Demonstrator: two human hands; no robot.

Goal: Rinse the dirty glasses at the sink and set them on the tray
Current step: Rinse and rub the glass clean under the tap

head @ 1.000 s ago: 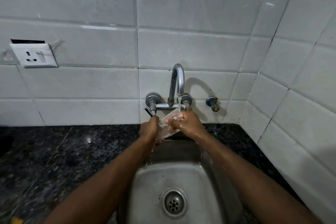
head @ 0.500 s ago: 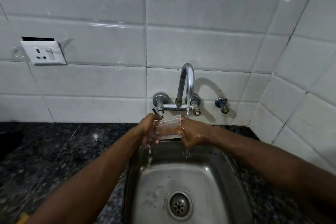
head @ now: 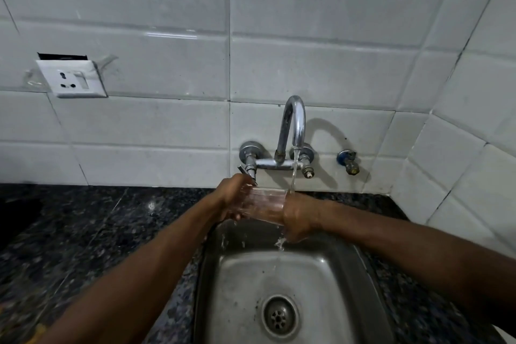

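A clear drinking glass (head: 265, 202) lies on its side over the back of the steel sink (head: 240, 288), just left of the water stream from the chrome tap (head: 293, 126). My left hand (head: 231, 198) grips its left end. My right hand (head: 300, 216) is at its mouth end with fingers seemingly pushed inside; water lands on this hand and drips into the basin. No tray is in view.
Dark speckled granite counter (head: 97, 232) runs on both sides of the sink. White tiled walls meet in a corner at the right. A white power socket (head: 71, 78) sits on the wall at left. A small blue-collared valve (head: 347, 160) sticks out right of the tap.
The glass has turned from tilted to lying level. My right hand has slid further to the right end of it, under the stream. The camera has shifted, moving the scene rightward.
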